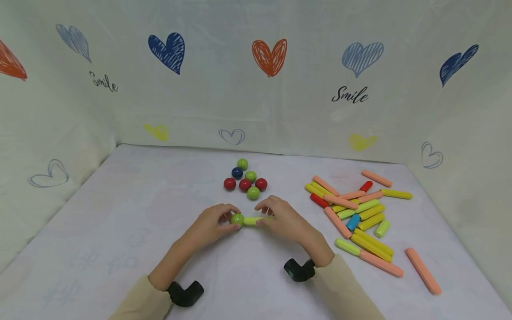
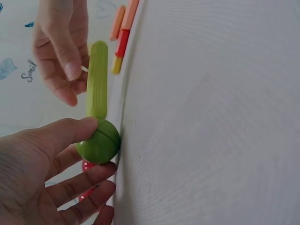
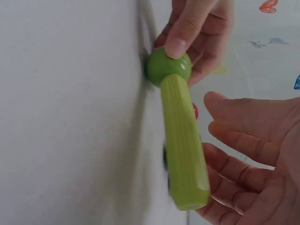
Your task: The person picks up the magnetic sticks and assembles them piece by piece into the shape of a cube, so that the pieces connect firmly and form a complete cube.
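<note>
My left hand [image 1: 212,223] pinches a green ball [image 1: 237,219] between thumb and fingers, low over the table. A lime-green ridged stick [image 3: 183,140] joins the ball and points to the right. Beside that stick is my right hand [image 1: 285,221], its fingers loosely spread; in the right wrist view a gap shows between thumb and stick. Whether a fingertip touches the stick's far side cannot be told. Just beyond the hands sits a group of loose balls: green [image 1: 253,193], red [image 1: 245,185] and dark blue [image 1: 237,173].
To the right lies a loose pile of sticks: peach [image 1: 338,223], yellow [image 1: 371,221], red [image 1: 318,200], blue [image 1: 353,222] and lime. One peach stick [image 1: 423,271] lies apart near the right edge. A heart-printed white curtain [image 1: 224,89] stands behind the white table [image 1: 132,200].
</note>
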Motion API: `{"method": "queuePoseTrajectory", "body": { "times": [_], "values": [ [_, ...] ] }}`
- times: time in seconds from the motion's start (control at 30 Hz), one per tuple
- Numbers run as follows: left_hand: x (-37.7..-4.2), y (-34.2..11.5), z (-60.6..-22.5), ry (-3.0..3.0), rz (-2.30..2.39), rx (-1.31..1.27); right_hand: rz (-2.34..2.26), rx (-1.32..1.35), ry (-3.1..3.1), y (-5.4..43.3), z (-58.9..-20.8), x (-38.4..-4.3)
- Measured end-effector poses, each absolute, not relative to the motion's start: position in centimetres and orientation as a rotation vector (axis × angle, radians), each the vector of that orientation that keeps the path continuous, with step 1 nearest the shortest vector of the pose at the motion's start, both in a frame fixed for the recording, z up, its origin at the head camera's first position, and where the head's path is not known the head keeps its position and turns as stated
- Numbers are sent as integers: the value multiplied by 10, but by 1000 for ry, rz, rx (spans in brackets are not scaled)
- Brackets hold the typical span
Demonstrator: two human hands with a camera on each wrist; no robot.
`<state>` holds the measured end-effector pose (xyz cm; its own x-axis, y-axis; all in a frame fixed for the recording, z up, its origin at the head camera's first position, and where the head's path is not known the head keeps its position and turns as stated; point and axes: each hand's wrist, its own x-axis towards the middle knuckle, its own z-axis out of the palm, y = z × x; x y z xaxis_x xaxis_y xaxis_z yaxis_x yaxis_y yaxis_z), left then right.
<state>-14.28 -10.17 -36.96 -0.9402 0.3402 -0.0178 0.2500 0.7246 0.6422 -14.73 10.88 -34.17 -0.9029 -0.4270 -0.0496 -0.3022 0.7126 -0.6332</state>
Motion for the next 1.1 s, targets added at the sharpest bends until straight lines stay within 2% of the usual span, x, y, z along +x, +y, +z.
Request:
{"method": "queuePoseTrajectory", "body": {
  "times": [0.3,0.53,0.87,1.1],
  "values": [
    [-142,-101,-369,2798,1005,454,-961,-318,2758,100,-331,-182],
    [-143,-101,-372,2792,1048,480,-895,-264,2722,91,-340,-201],
    [-141,-103,-372,2793,1047,452,-772,-228,2746,79,-344,-207],
    [-143,-101,-372,2794,1051,473,-799,-202,2763,91,-343,-199]
  ]
}}
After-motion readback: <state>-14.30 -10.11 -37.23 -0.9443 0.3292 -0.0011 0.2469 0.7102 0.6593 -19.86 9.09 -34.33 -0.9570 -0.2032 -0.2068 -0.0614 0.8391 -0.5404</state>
